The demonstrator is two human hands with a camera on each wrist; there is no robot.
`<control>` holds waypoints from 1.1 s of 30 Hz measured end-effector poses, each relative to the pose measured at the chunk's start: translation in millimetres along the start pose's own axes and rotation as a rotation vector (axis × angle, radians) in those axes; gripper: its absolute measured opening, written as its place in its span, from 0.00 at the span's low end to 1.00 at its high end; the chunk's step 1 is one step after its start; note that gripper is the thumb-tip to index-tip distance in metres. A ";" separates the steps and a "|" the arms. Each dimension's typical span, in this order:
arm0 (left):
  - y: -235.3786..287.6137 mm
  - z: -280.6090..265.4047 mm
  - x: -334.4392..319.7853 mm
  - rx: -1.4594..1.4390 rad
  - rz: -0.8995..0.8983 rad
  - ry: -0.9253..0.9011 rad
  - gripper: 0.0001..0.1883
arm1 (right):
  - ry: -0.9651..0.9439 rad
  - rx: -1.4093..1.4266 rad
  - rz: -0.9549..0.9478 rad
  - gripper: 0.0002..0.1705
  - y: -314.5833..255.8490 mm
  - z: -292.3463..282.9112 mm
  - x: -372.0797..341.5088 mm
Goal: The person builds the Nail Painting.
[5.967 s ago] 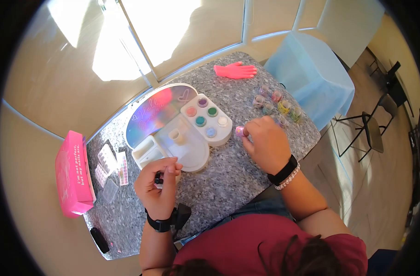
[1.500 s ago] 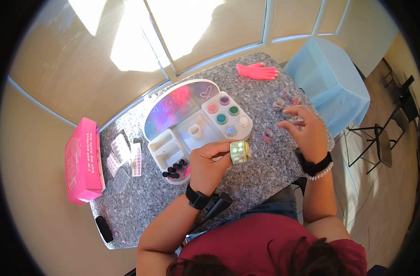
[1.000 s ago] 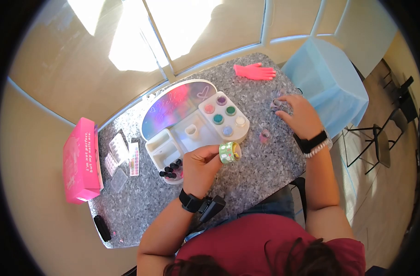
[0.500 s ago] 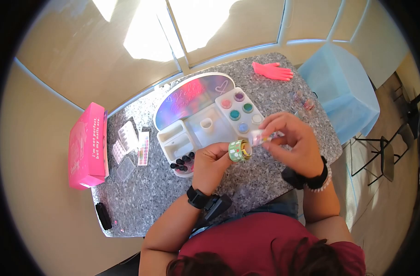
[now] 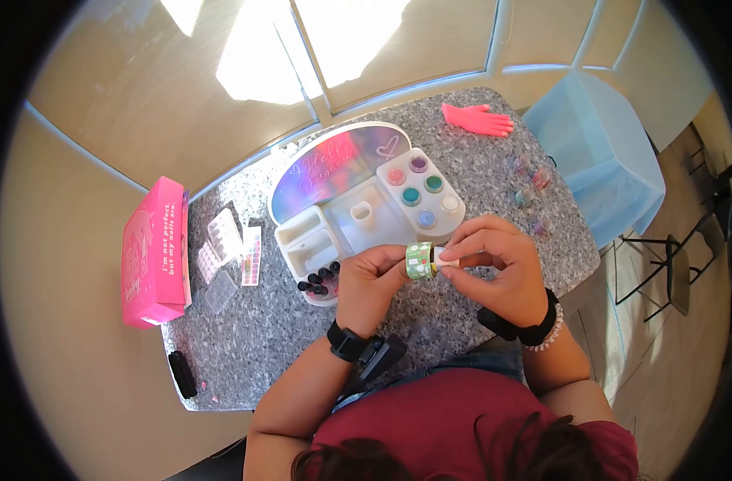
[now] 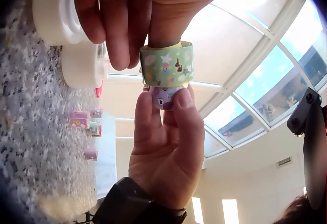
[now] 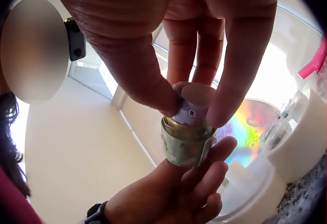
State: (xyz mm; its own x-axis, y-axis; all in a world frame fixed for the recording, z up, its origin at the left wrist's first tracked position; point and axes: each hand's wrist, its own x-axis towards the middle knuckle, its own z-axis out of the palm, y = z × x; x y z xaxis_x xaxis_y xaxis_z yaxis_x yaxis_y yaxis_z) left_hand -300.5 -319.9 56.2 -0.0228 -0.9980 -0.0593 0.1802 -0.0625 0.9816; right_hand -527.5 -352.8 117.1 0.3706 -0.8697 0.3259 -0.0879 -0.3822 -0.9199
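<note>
In the head view, my left hand (image 5: 363,284) holds a roll of green patterned tape (image 5: 419,260) over the front of the table. My right hand (image 5: 506,268) has come up against it from the right, thumb and fingers pinching a smaller lilac patterned roll (image 7: 191,112). The right wrist view shows the lilac roll partly inside the green one's open end, with a gold-yellow layer (image 7: 179,129) between them. Seen from the left wrist, the lilac roll juts out just below the green roll's lower rim.
A white nail station (image 5: 366,232) with glitter pots and black-capped bottles (image 5: 318,280) stands just beyond the hands. Several small rolls (image 5: 526,195) lie at the right, near a pink model hand (image 5: 478,120). A pink box (image 5: 155,252) and nail sheets (image 5: 251,256) are left.
My right hand reached to the rolls at the right, picked up the lilac one and brought it left into the end of the green roll. The left hand keeps its grip on the green roll.
</note>
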 end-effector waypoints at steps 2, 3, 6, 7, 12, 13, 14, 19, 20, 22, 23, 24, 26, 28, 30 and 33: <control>0.0 0.2 0.2 -0.004 0.003 -0.014 0.10 | -0.006 0.002 0.004 0.13 -0.8 -0.3 -0.2; -0.1 0.0 0.2 -0.004 0.003 -0.015 0.10 | -0.013 0.004 0.006 0.13 -1.8 -0.7 -0.1; -0.6 -1.0 0.6 0.032 -0.010 -0.022 0.10 | -0.061 -0.162 -0.079 0.13 -9.4 -6.5 1.9; -0.8 -1.3 0.7 0.042 -0.012 -0.024 0.10 | -0.061 -0.162 -0.079 0.13 -8.9 -8.6 3.1; 4.4 1.4 -0.7 0.027 0.005 0.020 0.10 | -0.119 -0.233 -0.196 0.13 -10.0 -9.9 4.0; 4.2 -1.8 0.1 0.068 0.015 -0.017 0.10 | -0.120 -0.234 -0.196 0.13 -9.4 -7.8 2.6; 4.1 -3.5 0.3 0.109 0.025 -0.056 0.09 | -0.078 -0.129 -0.089 0.12 -7.7 -4.7 1.0; 6.2 1.9 -2.4 0.141 0.029 -0.038 0.10 | -0.027 -0.060 0.003 0.12 -3.3 -0.6 1.3; 5.8 2.1 -2.8 0.141 0.028 -0.030 0.10 | -0.012 -0.090 0.002 0.12 -3.9 1.5 2.0; 4.5 0.5 -2.2 0.137 0.023 -0.033 0.10 | 0.004 -0.120 0.001 0.12 -2.0 2.2 1.6; 4.0 0.0 -1.9 0.134 0.018 -0.036 0.10 | 0.027 -0.104 0.029 0.12 2.5 1.2 0.2; 4.0 0.1 -1.8 0.134 0.019 -0.036 0.10 | 0.050 -0.089 0.056 0.12 6.1 0.8 -0.7; 3.8 1.1 -1.7 0.033 0.014 -0.093 0.12 | 0.045 -0.052 0.046 0.12 10.4 1.9 -1.4; 3.4 5.8 -3.0 0.038 0.035 -0.099 0.12 | 0.038 -0.013 0.038 0.12 9.9 5.0 -2.2; 5.0 9.7 -4.4 0.042 0.057 -0.104 0.12 | 0.104 -0.084 -0.075 0.12 6.6 11.6 -1.5; 10.3 12.7 -6.5 -0.099 -0.028 -0.043 0.15 | 0.038 -0.396 -0.276 0.14 8.8 7.6 1.7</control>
State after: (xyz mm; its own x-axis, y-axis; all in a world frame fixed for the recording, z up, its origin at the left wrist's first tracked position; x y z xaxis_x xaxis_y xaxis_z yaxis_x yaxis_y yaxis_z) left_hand -311.0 -313.8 69.0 -0.0712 -0.9945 -0.0765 0.2754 -0.0933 0.9568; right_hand -520.7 -355.3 107.9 0.3961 -0.7273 0.5605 -0.3393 -0.6831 -0.6467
